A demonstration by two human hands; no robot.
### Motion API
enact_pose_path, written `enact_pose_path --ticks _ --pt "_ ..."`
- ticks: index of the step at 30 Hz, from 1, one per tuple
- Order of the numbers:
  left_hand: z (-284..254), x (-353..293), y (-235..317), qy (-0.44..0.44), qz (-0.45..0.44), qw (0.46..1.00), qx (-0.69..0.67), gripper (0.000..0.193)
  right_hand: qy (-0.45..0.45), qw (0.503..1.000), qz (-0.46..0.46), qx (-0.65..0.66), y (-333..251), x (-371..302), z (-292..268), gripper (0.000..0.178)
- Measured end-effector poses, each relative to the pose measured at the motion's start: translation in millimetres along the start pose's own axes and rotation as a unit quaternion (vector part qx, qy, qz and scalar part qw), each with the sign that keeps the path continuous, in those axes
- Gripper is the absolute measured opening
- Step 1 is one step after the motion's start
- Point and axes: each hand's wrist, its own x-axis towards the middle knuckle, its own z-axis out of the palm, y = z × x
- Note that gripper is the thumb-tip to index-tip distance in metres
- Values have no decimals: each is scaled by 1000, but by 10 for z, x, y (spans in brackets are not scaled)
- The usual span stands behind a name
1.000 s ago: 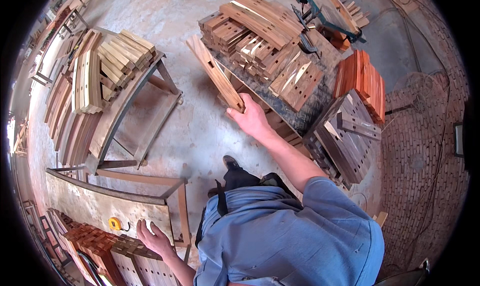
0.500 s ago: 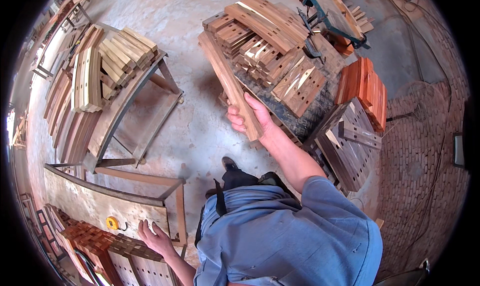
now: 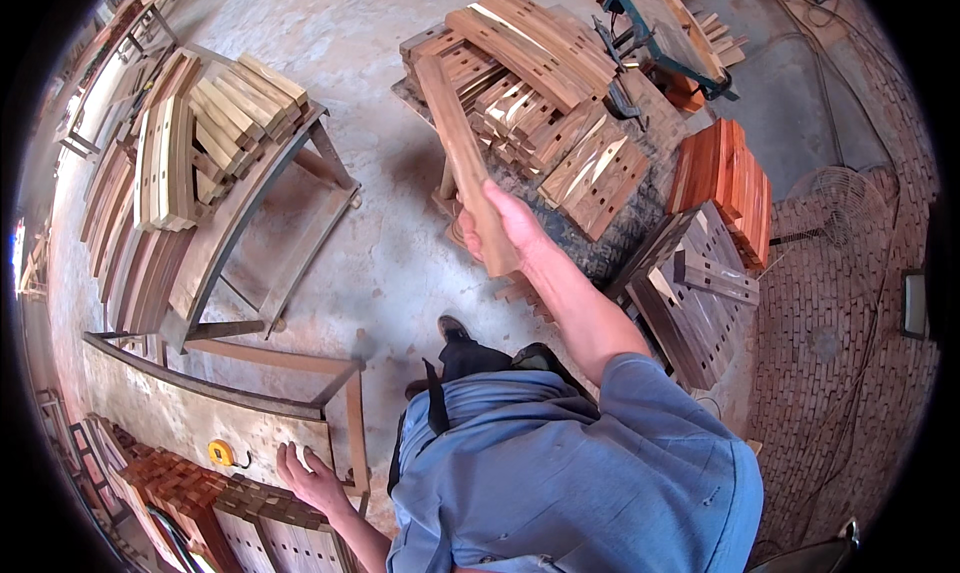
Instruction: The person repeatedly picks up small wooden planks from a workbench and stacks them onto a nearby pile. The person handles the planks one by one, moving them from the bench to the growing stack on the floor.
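Note:
A plain brown wooden bar [image 3: 460, 143] is tilted up in my right hand [image 3: 512, 223], whose fingers wrap round its lower part. Its upper end overlaps the near left corner of a dark workbench [image 3: 600, 245] stacked with slotted wooden pieces [image 3: 535, 53]. My left hand [image 3: 312, 478] has its fingers apart and holds nothing. It hovers near the edge of a low pale board table [image 3: 220, 405] and the dark slotted boards [image 3: 270, 508] beside it. On that table lies a yellow tape measure [image 3: 220, 453].
Left, a metal-framed table [image 3: 235, 248] carries stacks of pale slotted bars [image 3: 165, 168]. Reddish boards [image 3: 722, 188] and grey-brown slotted boards [image 3: 690, 298] stand to the right. Beyond them are a fan [image 3: 832, 201] and a brick surface [image 3: 820, 393]. A blue-framed machine [image 3: 665, 23] is at the back.
The wooden bar has turned more upright in my right hand, its top shifting right and its wider face showing. My left hand stays nearly where it was.

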Motion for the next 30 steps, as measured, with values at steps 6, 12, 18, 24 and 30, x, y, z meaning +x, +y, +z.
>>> enact_pose_path --ticks 6,12,18,24,30 --pt "30 75 66 1 8 1000 7 28 276 750 -156 -580 -68 45 101 40" --pt "-11 129 111 -3 4 1000 0 27 289 639 -192 -686 -164 60 20 58" --pt "-30 204 66 7 12 1000 10 26 319 564 -237 -724 -235 100 -56 58" --pt "-13 259 52 4 16 1000 24 25 319 537 -250 -740 -375 152 -116 53" --pt "-49 267 146 7 10 1000 13 25 265 533 -216 -774 -755 348 -224 38"
